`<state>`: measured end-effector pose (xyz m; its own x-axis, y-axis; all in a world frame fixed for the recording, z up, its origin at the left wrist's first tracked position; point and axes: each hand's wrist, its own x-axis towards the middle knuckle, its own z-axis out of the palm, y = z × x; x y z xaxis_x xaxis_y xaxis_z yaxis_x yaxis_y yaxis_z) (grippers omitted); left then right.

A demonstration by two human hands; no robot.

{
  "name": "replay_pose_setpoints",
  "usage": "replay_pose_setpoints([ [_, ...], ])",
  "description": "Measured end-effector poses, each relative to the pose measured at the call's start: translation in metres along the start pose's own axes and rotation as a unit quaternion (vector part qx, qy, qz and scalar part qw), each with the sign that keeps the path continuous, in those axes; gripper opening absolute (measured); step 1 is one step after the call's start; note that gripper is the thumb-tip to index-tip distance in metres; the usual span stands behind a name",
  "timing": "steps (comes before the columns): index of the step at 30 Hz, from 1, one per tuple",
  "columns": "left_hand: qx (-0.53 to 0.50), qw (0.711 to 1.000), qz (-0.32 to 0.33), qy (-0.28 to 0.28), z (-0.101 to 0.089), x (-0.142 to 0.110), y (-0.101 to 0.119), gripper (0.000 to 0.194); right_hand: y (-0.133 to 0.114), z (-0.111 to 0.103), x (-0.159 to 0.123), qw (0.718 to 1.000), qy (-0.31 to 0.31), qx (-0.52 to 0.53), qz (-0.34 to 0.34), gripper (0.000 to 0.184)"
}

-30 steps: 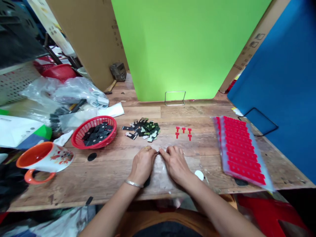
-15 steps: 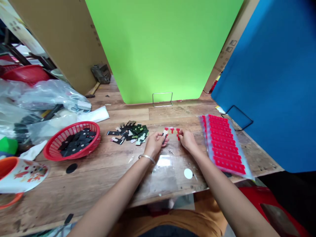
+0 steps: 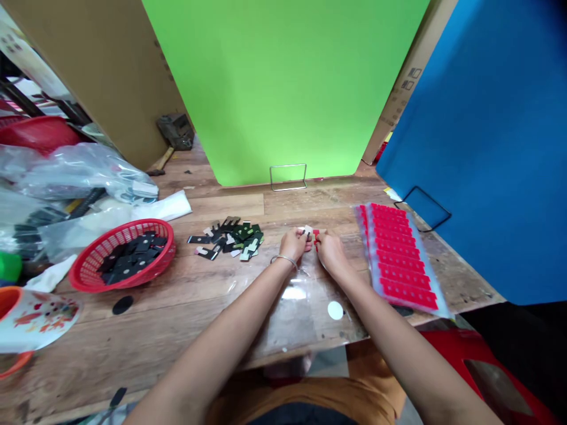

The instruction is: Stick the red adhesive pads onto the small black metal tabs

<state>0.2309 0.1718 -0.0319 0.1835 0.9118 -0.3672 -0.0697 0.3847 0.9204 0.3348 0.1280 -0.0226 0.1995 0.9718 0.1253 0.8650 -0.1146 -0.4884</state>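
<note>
A small pale-and-dark piece (image 3: 307, 229) is sitting between the fingertips of the left hand (image 3: 293, 245), its pale end showing beyond them and pointing away from the body. Its long axis seems to be running roughly forward, though the fingers are hiding too much of it to be sure. Just to its right, red pieces (image 3: 316, 232) are lying in the narrow gap between the hands; the right hand (image 3: 331, 251) is reaching in over them from the other side, and whether it is pinching one I cannot tell. The hands are working close together but apart, the left being the nearer to the pale piece. Farther out on the table (image 3: 155, 330), a loose pile of dark flat pieces (image 3: 243, 231) is lying to the left, a red basket (image 3: 153, 271) is standing beyond it, and packed red strips (image 3: 401, 254) are resting to the right.
</note>
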Motion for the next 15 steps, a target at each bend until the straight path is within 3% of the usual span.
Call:
replay_pose_setpoints([
  [9, 0.013, 1.000, -0.011, 0.010, 0.001, 0.000, 0.003, 0.008, 0.006, 0.007, -0.006, 0.997, 0.064, 0.019, -0.027, 0.013],
  [15, 0.011, 0.999, -0.024, 0.023, 0.004, 0.000, 0.004, 0.008, 0.013, -0.006, -0.014, 0.989, 0.113, 0.092, -0.015, 0.015],
])
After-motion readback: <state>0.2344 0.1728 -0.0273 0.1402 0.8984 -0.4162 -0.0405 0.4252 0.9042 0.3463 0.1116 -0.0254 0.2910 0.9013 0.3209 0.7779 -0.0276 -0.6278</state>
